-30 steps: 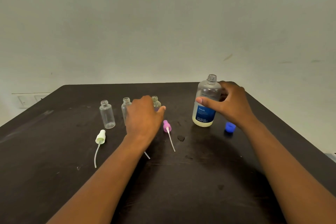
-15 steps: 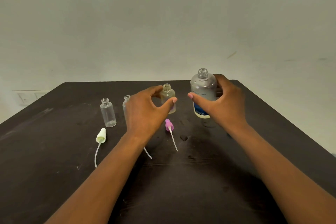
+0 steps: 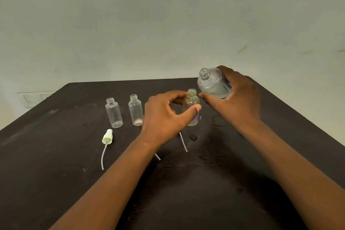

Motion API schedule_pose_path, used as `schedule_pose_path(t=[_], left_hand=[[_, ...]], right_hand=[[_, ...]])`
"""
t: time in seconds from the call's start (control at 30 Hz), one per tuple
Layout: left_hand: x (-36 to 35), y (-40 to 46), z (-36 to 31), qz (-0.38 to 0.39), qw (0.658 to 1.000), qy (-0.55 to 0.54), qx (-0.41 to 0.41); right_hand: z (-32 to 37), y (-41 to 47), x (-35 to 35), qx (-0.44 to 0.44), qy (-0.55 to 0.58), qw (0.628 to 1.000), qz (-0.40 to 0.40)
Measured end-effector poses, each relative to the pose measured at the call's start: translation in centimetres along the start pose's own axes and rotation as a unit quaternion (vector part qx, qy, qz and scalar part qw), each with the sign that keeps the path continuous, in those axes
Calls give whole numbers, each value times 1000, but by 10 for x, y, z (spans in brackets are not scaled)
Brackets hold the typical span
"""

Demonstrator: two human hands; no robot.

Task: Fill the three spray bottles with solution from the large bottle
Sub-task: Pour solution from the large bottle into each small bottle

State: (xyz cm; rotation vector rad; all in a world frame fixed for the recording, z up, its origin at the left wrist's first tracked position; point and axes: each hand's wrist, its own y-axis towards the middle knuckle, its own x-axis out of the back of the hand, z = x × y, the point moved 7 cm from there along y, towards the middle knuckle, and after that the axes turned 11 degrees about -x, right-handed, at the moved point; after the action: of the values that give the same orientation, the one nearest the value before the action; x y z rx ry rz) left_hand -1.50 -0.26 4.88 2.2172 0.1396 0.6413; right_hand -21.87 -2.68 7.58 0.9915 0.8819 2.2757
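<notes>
We count three small spray bottles here, all uncapped and upright: one clear bottle at far left and a second clear bottle just beside it stand on the dark table, while the third, yellowish bottle sits in our left hand, thumb across its front and fingers curled round the back, pinching it. Whether its base touches the table or hangs just above, we cannot tell. One large bottle, and there it is, lifted off the table in our right hand, fingers wrapped round its body, thumb underneath, tipped so its open neck points up and left, just above and beside the yellowish bottle's mouth. Its lower half and label are mostly covered by the hand. Now the sprayer heads: we see one whole, a pale yellow-green sprayer head lying in front of the left bottle, its thin tube curving toward us. Of the others, only scraps show: one white tube end pokes out below the left hand, another short tube tip peeks out beside the left forearm, their heads hidden. A small wet spot glistens near the tube, and a faint ring mark sits under the right hand.
</notes>
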Motion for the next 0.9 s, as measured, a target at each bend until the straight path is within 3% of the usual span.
schedule_pose_path(t=[0.9], left_hand=[[-1,-1,2,15,1000,16,-5]], right_hand=[[9,-8,-11,65,-38,997,12]])
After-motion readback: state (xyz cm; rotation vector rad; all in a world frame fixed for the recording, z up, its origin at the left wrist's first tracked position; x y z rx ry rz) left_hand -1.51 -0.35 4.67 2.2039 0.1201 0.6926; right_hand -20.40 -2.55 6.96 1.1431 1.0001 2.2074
